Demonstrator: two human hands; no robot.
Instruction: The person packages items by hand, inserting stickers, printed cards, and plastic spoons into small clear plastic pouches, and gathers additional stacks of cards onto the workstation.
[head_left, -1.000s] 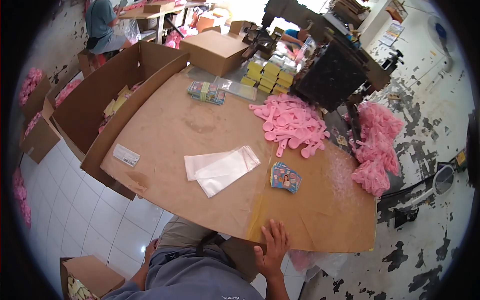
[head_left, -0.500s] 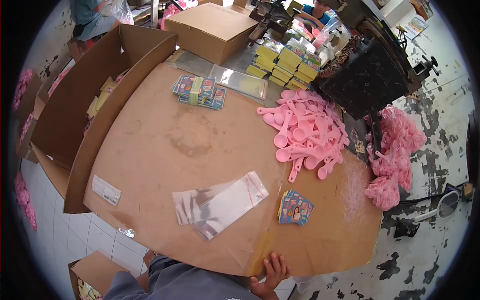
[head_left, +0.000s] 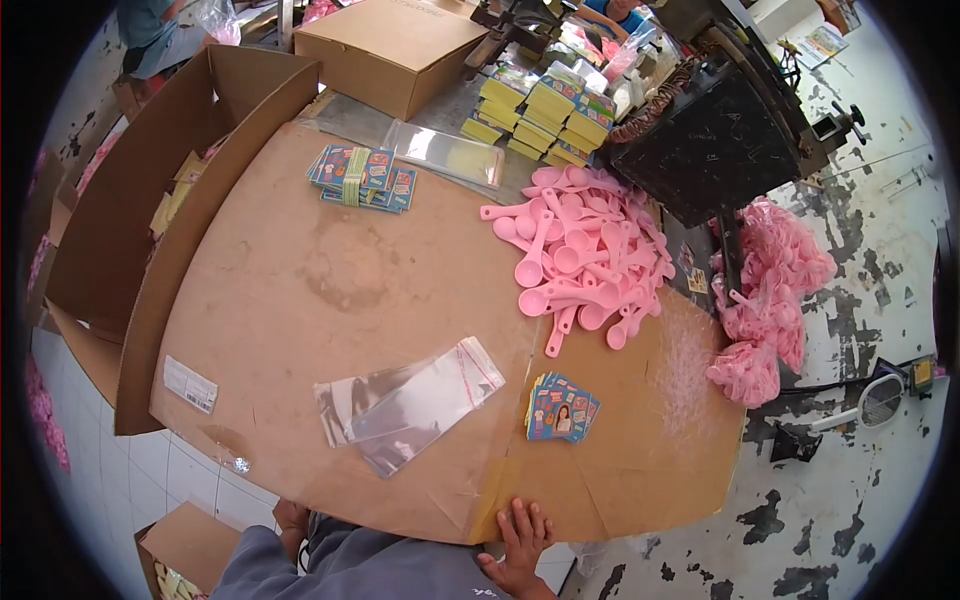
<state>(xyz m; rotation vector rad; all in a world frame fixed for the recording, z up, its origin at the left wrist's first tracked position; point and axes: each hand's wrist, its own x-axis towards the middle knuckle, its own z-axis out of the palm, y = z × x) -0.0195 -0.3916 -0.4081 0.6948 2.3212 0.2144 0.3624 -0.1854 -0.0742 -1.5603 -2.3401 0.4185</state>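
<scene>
My right hand (head_left: pixel 520 545) rests on the near edge of the cardboard-covered table (head_left: pixel 260 320), its fingers spread and nothing in it. Beyond it lies a small fanned stack of blue printed cards (head_left: pixel 560 408). My left hand (head_left: pixel 291 519) is at the table's near-left edge by my body; its fingers are mostly hidden. Overlapping clear plastic bags (head_left: pixel 415 405) lie flat between the hands and the middle of the table. A heap of pink measuring spoons (head_left: pixel 590 255) sits at the back right. Banded blue cards (head_left: pixel 365 178) lie at the back left.
A long open carton (head_left: pixel 130 220) borders the table's left side, and a closed box (head_left: pixel 390 50) stands behind. Stacked card bundles (head_left: pixel 545 110) and a black machine (head_left: pixel 705 140) are at the back. Bagged pink spoons (head_left: pixel 765 290) hang at the right. Two other people sit farther off.
The whole view has shifted, so the table and its objects appear farther left. More of my left hand shows at the table edge. My right hand stays on the near edge.
</scene>
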